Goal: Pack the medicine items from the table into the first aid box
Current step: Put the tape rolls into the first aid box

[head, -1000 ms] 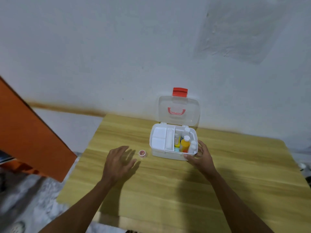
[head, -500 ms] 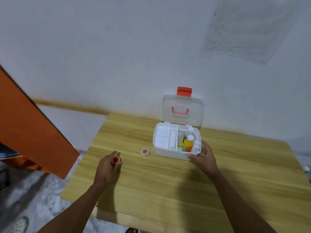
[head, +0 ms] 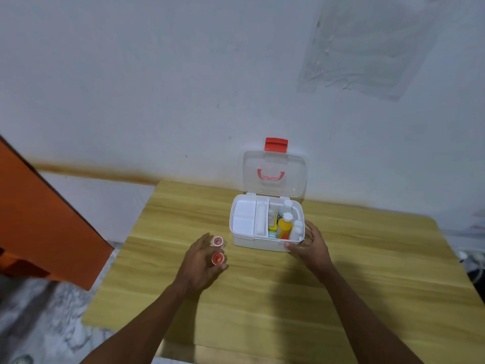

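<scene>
Red-topped little pots (head: 217,258), pinched in the left hand (head: 200,261) fingers just left of the box (head: 265,243), look light, hard, best gripped by the rim.

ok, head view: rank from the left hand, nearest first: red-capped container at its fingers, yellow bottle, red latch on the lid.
1. Red-capped container, held at the left hand's fingers.
2. Yellow bottle, in the right half of the first aid box, right of that hand.
3. Red latch, atop the raised lid, farthest back.
</scene>
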